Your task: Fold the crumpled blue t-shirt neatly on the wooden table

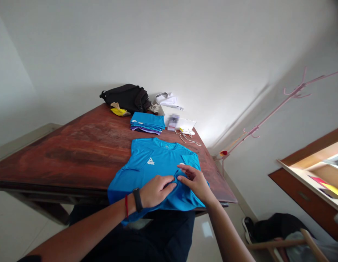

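A blue short-sleeved T-shirt [141,178] lies spread on the wooden table, its neckline at the far side and its lower part hanging over the front edge. It bears a white logo on the chest. My left hand [157,190], with a black wristband and a red string, rests on the shirt's middle, thumb and forefinger apart. Facing it, my right hand [195,181] is over the shirt's right chest, fingers stretched and apart, partly covering a white emblem. Between the fingertips the cloth is slightly wrinkled. Neither hand visibly grips the cloth.
Beyond the shirt sits a stack of folded blue and purple clothes [147,122]. Behind are a black bag [125,97], a yellow packet [119,111], white cloth [167,99] and a white cable [191,139]. A pink coat rack [267,118] stands right of the table [76,145].
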Tool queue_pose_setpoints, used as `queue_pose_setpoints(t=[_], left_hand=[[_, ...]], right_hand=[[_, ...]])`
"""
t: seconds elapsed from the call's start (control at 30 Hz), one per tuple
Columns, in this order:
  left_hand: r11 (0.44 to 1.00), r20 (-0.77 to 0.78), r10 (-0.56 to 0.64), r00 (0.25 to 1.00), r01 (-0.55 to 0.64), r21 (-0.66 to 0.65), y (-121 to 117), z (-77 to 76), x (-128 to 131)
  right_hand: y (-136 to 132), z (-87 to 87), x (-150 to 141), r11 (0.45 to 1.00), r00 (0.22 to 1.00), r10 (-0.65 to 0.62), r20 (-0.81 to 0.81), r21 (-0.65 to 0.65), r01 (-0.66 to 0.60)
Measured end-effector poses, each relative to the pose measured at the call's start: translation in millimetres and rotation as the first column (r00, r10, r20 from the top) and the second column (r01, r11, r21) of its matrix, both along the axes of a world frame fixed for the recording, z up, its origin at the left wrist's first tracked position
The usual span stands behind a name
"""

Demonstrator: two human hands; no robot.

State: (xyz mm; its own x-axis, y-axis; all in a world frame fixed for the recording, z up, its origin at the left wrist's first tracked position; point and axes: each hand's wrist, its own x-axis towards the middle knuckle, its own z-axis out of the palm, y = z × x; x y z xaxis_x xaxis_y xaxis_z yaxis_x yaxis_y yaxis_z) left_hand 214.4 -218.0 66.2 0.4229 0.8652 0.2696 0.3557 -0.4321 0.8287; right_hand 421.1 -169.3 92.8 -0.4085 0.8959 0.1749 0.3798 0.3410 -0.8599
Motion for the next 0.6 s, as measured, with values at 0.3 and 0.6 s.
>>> queue_pose_setpoints(t=[0.3,0.6], left_hand=[[0.997,-0.074,-0.02,0.997,0.025,0.073,-5.1,7.3,-3.1],[0.983,-0.175,0.181,0.968,-0.171,0.068,-10.7,-38.9,-12.3]], right_hand=[[-3.8,21.0,9.0,0.998,0.998,0.003,0.063,0.063,-0.007],[-12.3,53.3,29.2,0.95,0.982,-0.186,-0.036,0.248,0.189]])
